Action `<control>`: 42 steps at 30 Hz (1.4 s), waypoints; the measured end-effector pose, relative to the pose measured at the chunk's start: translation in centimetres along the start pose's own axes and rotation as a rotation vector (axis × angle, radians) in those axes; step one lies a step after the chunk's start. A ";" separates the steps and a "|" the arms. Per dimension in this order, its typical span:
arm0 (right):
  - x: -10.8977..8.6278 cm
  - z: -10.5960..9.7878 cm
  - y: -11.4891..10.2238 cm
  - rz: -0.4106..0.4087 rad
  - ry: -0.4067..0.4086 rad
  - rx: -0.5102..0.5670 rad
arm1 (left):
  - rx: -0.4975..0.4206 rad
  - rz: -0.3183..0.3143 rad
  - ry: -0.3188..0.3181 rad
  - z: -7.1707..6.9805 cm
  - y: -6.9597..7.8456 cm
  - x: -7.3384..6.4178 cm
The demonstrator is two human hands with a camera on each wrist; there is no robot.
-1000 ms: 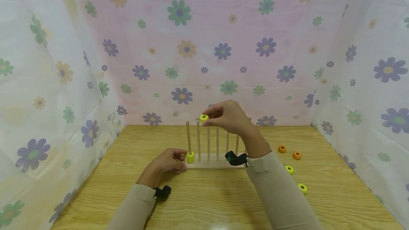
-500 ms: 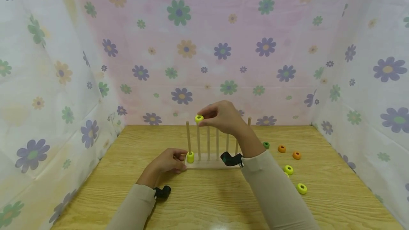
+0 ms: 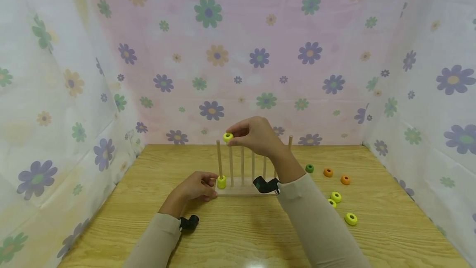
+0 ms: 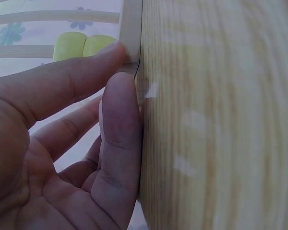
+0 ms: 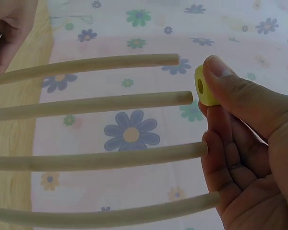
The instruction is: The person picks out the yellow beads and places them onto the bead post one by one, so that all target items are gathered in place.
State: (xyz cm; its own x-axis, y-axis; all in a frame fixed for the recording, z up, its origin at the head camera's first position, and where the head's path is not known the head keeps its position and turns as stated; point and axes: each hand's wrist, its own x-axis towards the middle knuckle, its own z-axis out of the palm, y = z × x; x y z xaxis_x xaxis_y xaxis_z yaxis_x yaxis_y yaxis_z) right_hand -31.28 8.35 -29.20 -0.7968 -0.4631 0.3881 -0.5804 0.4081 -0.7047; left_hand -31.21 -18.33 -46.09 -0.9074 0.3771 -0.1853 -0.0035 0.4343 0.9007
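Between thumb and fingers, my right hand (image 3: pixel 258 137) pinches a yellow bead (image 3: pixel 228 137) with a hole through it. In the right wrist view, that bead (image 5: pixel 207 87) is just off the tips of two wooden pegs (image 5: pixel 134 101), its hole facing them. A wooden peg rack (image 3: pixel 245 191) stands upright on the table, with a row of several pegs on its base. Two yellow beads (image 4: pixel 84 46) sit stacked at the foot of the leftmost peg (image 3: pixel 219 158). My left hand (image 3: pixel 195 186) holds the rack's left end, its fingertips at the base.
On the table (image 3: pixel 238 226) to the right lie a green bead (image 3: pixel 310 168), two orange beads (image 3: pixel 328 172) and three yellow beads (image 3: pixel 351 218), one partly behind the right sleeve. Flowered cloth (image 3: pixel 238 53) encloses the back and sides.
My right hand has moved left with the yellow bead, from near the third peg to between the first two peg tops. My left hand has stayed at the rack's end.
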 end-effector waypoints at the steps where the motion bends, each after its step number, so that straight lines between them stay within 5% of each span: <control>1: 0.1 0.1 -0.1 -0.004 -0.003 0.004 | 0.001 -0.001 0.001 0.0 0.0 0.0; 22: 1.0 1.7 -0.3 -0.056 0.027 0.009 | -0.019 -0.014 0.004 0.1 0.4 -0.1; 42: 1.2 2.2 -0.5 -0.001 0.013 0.015 | -0.040 -0.010 -0.010 0.0 0.1 0.0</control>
State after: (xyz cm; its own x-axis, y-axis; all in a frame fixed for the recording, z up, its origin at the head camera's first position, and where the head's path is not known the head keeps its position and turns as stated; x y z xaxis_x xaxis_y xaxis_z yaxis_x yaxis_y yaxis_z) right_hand -31.55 5.90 -29.68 -0.7984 -0.4532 0.3964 -0.5786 0.3955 -0.7133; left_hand -31.25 -18.32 -46.03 -0.9030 0.3813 -0.1979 -0.0293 0.4049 0.9139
